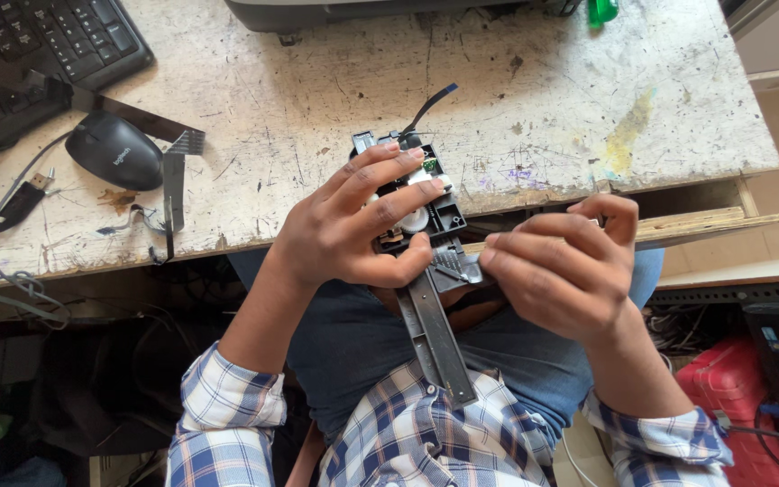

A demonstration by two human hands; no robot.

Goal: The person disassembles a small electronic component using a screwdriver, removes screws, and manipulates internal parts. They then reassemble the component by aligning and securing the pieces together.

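Gripping black assembly (pixel 426 216): left hand (pixel 353 225) fingers curled over top, right hand (pixel 556 271) pinching rail end.

A black plastic assembly (pixel 418 212) with a grey metal rail (pixel 439 334). Off-white bench (pixel 317 99), scratched, stained yellow and purple. Black mouse (pixel 114 150) and keyboard (pixel 56 41). Blue-and-white checked shirt sleeves (pixel 227 415). Red box (pixel 737 397) near right.
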